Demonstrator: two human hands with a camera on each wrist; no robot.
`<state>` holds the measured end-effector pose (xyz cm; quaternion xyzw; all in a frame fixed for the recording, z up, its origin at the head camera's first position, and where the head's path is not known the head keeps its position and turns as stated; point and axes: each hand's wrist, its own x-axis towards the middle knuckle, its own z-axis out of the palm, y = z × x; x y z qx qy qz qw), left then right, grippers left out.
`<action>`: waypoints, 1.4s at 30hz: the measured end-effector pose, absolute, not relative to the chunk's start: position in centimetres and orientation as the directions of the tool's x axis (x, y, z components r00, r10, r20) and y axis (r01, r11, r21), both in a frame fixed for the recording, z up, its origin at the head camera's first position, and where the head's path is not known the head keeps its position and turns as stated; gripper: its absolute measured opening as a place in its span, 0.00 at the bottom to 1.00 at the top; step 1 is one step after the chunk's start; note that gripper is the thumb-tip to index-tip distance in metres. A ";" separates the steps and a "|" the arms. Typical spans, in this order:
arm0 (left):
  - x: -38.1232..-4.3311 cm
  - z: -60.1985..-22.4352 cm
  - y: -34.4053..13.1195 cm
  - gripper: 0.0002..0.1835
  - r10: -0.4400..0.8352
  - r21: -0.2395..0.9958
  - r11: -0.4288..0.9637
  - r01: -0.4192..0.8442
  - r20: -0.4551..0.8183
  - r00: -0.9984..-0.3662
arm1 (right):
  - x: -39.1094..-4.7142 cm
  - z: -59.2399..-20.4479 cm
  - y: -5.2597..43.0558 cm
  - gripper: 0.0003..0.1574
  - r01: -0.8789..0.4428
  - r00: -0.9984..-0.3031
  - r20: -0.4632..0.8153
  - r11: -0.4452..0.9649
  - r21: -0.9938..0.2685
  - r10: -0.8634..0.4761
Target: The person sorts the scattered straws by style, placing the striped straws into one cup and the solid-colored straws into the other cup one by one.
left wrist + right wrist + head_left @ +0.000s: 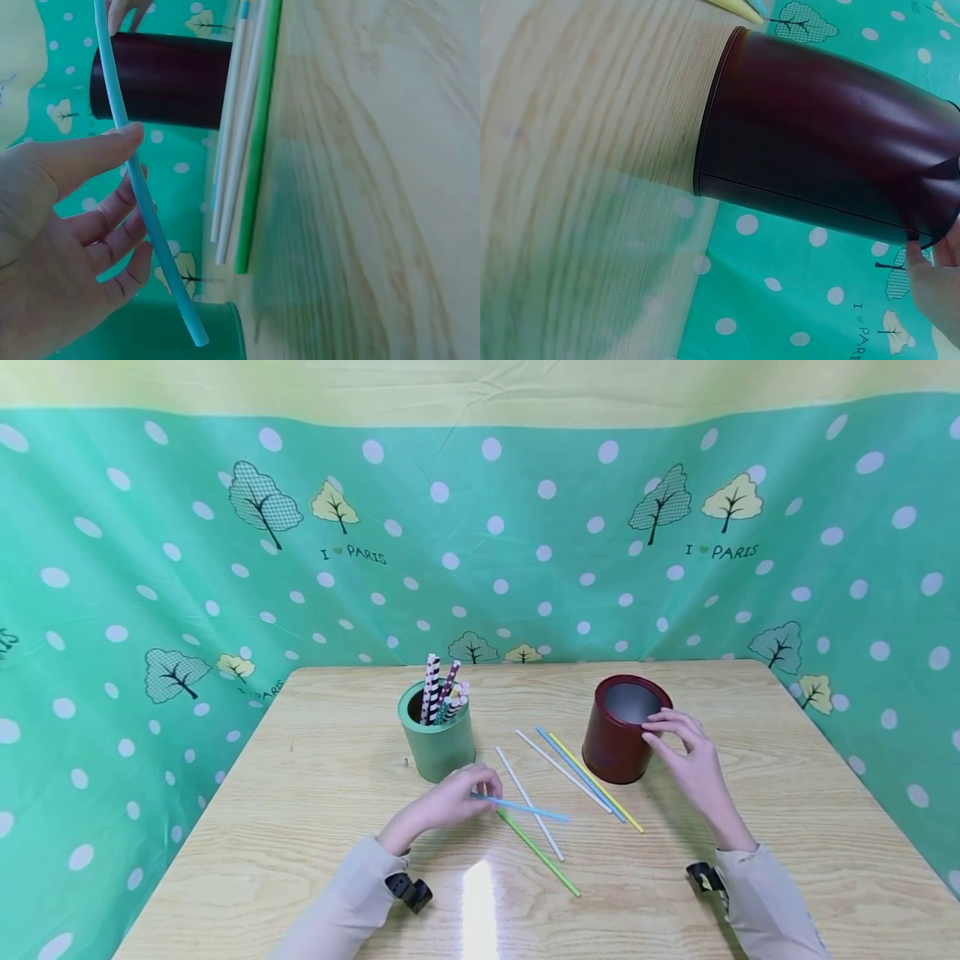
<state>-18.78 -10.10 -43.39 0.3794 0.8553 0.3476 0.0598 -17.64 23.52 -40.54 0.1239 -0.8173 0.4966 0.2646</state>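
My left hand (pixel 459 795) pinches a light blue straw (pixel 534 811) between thumb and fingertips, raised above the table. In the left wrist view the blue straw (pixel 154 225) slants past the thumb, its lower end sticking out below the fingers. My right hand (pixel 693 762) grips the rim of a dark red canister (pixel 617 745), thumb on the outer wall and fingers at the opening. The canister stands upright and shows no straws in its mouth. Below the left hand lie a green straw (pixel 540 853) and a white straw (pixel 514 777).
A green canister (pixel 442 753) holding several patterned paper straws (pixel 431 689) stands behind the left hand. Between the two canisters lie a yellow straw (pixel 632 818), another blue straw and another white straw (pixel 551 760). A polka-dot cloth (pixel 495 552) hangs behind the wooden table (pixel 300 827).
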 end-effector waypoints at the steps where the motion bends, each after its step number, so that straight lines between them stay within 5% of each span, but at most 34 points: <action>1: -18.8 -43.3 -10.0 0.07 0.687 0.644 0.463 0.609 0.172 -0.706 | -17.4 -40.2 23.3 0.09 -0.466 -0.829 0.556 0.475 -0.746 0.060; 20: -19.6 -41.3 -8.0 0.04 0.628 0.747 0.395 0.535 0.205 -0.751 | -16.7 -39.4 22.6 0.09 -0.471 -0.824 0.563 0.477 -0.742 0.062; 36: -20.7 -38.7 -4.1 0.04 0.571 0.807 0.322 0.495 0.252 -0.781 | -18.9 -42.9 24.6 0.11 -0.516 -0.811 0.581 0.394 -0.760 0.060; 42: -20.9 -37.3 -2.7 0.05 0.534 0.823 0.294 0.487 0.281 -0.797 | -18.3 -42.1 24.2 0.10 -0.460 -0.831 0.552 0.477 -0.749 0.065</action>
